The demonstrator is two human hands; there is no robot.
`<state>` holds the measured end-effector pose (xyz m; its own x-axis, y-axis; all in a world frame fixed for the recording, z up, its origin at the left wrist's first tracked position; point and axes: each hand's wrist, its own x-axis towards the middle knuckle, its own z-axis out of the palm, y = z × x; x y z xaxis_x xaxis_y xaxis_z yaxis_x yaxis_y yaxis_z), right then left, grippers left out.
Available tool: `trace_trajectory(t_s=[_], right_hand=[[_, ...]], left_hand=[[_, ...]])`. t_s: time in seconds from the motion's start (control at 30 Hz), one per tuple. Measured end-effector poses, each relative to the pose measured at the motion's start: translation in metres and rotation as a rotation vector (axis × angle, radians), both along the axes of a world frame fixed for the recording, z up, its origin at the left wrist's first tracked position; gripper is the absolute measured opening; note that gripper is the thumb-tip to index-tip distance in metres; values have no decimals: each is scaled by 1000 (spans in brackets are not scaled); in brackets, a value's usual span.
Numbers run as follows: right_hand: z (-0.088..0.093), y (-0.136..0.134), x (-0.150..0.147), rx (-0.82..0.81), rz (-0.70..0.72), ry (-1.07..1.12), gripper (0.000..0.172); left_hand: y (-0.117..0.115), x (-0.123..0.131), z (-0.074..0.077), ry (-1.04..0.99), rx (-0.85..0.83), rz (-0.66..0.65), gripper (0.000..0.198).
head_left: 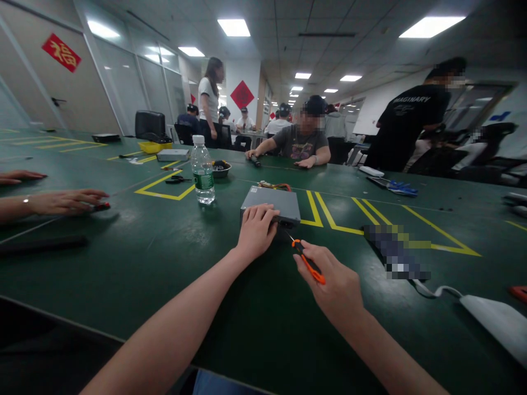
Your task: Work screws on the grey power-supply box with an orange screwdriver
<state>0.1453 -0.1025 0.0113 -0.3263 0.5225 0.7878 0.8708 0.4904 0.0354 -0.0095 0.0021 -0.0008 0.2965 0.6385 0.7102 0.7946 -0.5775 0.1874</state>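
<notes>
A grey metal power supply unit [274, 200] lies on the green table, with coloured wires [275, 185] coming out behind it. My left hand [257, 227] grips its near left part, the fingers over the top and the thumb by the near face. In my right hand [333, 274] is an orange and black screwdriver [303, 253], held by the handle. Its thin shaft points up and left toward the near side of the unit; whether the tip touches it I cannot tell.
Left of the unit stands a water bottle [202, 173], with a metal bowl [221, 168] behind it. A blurred-out dark object [391, 252] and a white corded device [494, 318] lie at right. Another person's hand [69, 201] rests at left; a person [302, 137] sits opposite.
</notes>
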Motion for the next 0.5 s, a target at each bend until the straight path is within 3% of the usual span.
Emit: trace_trajectory(t_s=[0.2, 0.5], right_hand=[[-16, -5, -5, -15, -34, -306, 15], [2, -6, 6, 25, 6, -156, 7]], left_hand=[[0, 0, 0, -2, 4, -1, 24], [1, 0, 0, -6, -7, 0, 24]])
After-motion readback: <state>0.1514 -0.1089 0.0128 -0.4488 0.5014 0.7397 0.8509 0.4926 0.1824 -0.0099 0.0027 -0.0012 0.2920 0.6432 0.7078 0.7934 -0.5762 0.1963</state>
